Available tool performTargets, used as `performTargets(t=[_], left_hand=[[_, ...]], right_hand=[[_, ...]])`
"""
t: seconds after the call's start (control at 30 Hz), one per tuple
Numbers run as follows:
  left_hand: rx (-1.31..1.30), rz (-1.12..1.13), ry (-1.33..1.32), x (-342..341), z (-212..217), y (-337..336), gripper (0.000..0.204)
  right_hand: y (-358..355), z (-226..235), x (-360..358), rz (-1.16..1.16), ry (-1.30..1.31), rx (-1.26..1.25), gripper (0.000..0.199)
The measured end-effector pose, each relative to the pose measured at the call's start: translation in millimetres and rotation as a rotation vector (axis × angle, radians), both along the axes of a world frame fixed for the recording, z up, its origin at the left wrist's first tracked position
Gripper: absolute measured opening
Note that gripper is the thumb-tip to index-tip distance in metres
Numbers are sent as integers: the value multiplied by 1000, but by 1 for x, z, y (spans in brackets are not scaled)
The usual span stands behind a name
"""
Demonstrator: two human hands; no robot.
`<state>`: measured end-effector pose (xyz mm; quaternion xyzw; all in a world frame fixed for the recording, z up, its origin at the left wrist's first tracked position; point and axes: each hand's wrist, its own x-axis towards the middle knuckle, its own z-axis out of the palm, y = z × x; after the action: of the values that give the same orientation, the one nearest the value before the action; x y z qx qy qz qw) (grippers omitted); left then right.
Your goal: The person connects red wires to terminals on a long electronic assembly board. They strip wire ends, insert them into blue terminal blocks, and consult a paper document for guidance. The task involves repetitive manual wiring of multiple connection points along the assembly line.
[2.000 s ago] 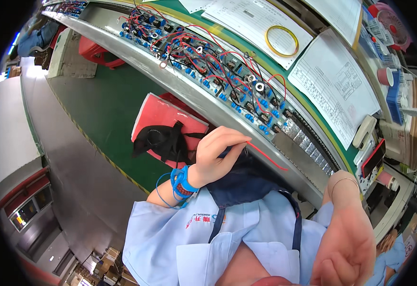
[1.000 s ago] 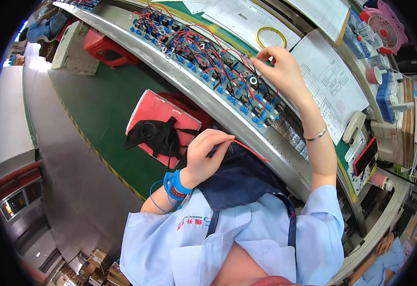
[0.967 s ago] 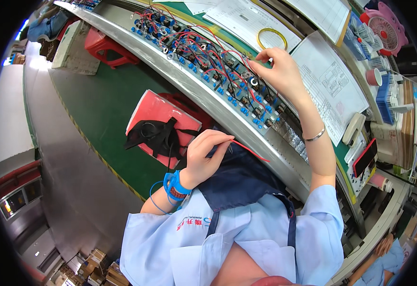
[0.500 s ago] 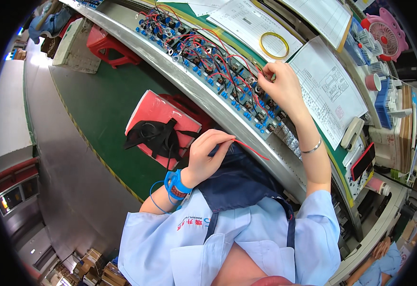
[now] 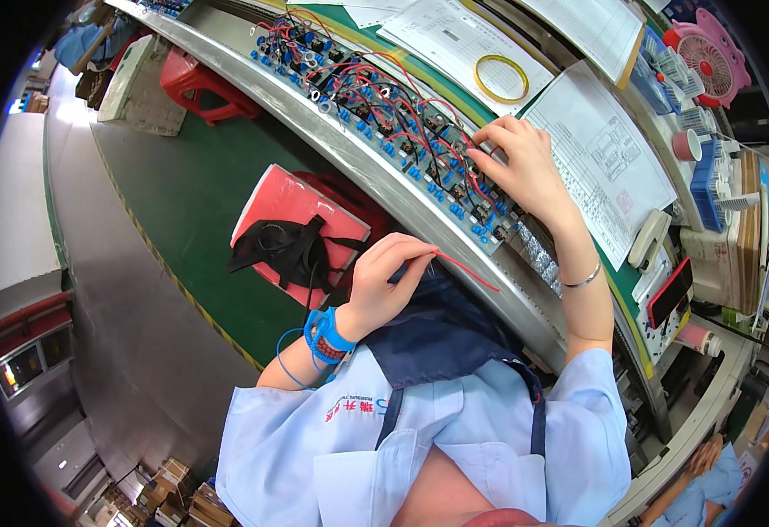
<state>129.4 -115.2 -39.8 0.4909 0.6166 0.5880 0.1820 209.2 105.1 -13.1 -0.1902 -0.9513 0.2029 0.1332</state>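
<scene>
- Red wire point(image 5: 468, 270) slants out from your left hand point(image 5: 383, 283), toward the lower right, its far end free and seen against the metal lip point(image 5: 349, 158) of the work line.
- Your left grip is a fingertip pinch on one end of that wire, thumb against forefinger, the hand held just your side of the lip.
- Your right hand point(image 5: 525, 167) is over the far side of the circuit boards point(image 5: 371, 123), palm down, thumb and forefinger curved close to the red and black leads point(image 5: 415, 114) there; you cannot tell from this view whether that grip has hold of a lead.
- The boards run in a long crowded row inside the lip, thick with blue components, the leads looping above them and several ending in ring terminals.
- Silvery foil point(image 5: 536, 255) lies in the line beside the near end of the row, below your right hand.
- A blue band point(image 5: 330, 335) with a coiled cord circles your left wrist; a silver bracelet point(image 5: 583, 277) circles your right.
- On the green bench point(image 5: 623, 288) beyond the line you have printed sheets point(image 5: 613, 158), a yellow ring point(image 5: 478, 77) lying on one of them, and a red-edged phone point(image 5: 670, 294) to the right.
- A pink fan point(image 5: 710, 61) and a pink cup point(image 5: 687, 145) stand at the far right.
- At your lower left, a black strapped item point(image 5: 283, 246) lies on a flat red cover point(image 5: 288, 198).
</scene>
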Motion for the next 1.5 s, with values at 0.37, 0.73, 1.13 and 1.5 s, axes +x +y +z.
performTargets(t=[0.37, 0.73, 1.13, 1.5], left_hand=[[4, 4, -8, -3, 0, 1, 18], [25, 29, 41, -15, 7, -9, 17], [5, -80, 72, 9, -10, -20, 19], [0, -181, 133, 13, -14, -31, 19]], right_hand=[[18, 6, 28, 25, 53, -335, 23], [-43, 33, 55, -59, 173, -351, 15], [-61, -60, 147, -541, 120, -767, 19], [-65, -66, 123, -639, 102, -1106, 28]])
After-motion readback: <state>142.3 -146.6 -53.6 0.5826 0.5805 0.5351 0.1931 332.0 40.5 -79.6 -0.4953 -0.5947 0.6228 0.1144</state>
